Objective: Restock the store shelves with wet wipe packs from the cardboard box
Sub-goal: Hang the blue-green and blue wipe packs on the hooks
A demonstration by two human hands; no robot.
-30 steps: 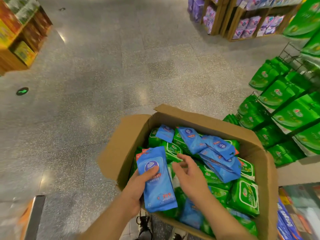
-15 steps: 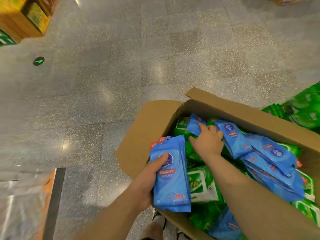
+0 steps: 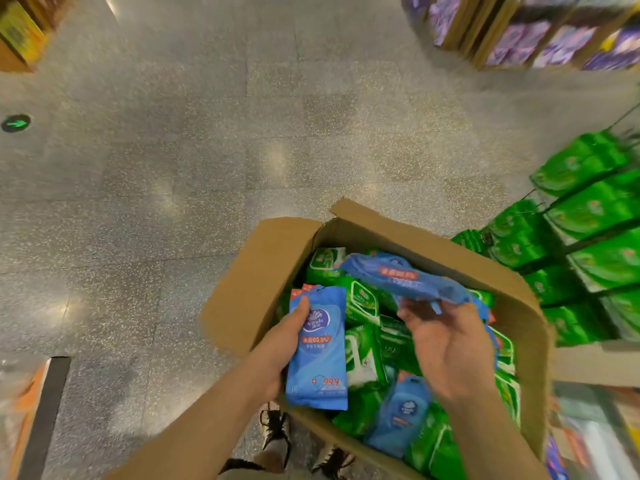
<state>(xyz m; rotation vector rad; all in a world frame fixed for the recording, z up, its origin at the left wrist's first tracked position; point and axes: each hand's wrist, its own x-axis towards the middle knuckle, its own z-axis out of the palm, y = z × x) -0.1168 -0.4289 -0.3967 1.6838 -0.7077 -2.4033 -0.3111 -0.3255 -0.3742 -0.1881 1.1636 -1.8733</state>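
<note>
Nearest the person, the left hand (image 3: 277, 351) grips a blue wet wipe pack (image 3: 320, 344) upright over the near-left corner of the cardboard box (image 3: 249, 289), thumb across its face. Above the middle of the box, the right hand (image 3: 446, 344) turns palm-up, fingertips pinching a second blue pack (image 3: 405, 277) by its edge — a thin hold, so the slick film could slip and drop back among the green packs (image 3: 363, 303) inside the box. Right of the box, beyond its far wall, the wire shelves (image 3: 588, 216) carry green packs; blue stock put there would be misplaced.
</note>
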